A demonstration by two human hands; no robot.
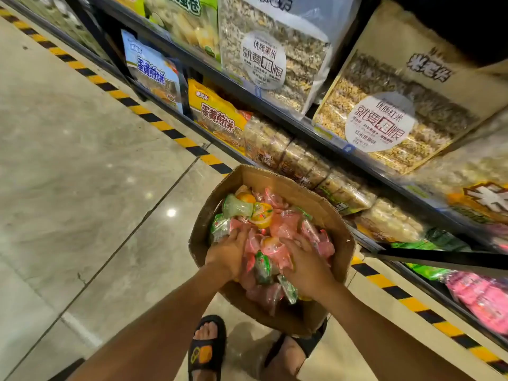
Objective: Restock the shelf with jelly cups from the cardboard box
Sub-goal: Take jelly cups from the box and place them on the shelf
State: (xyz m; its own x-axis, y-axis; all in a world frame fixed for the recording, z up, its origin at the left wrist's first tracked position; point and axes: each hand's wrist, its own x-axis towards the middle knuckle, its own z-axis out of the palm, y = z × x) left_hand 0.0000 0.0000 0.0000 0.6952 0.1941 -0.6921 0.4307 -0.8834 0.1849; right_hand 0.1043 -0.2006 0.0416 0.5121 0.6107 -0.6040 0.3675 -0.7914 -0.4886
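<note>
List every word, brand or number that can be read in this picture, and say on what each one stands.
"蛋黄煎饼": blue bag.
"蛋黄煎饼": yellow bag.
"优质黑米", "就要粗粮": round label, clear bag.
"优质红米", "就要粗粮": round label, beige bag.
"米老头": beige bag, upper part.
Too small or blurred: shelf tags, jelly cups, the labels' small print.

left hand, right hand: fingertips buried in jelly cups | cardboard box: base hidden | snack bags: cropped above
</note>
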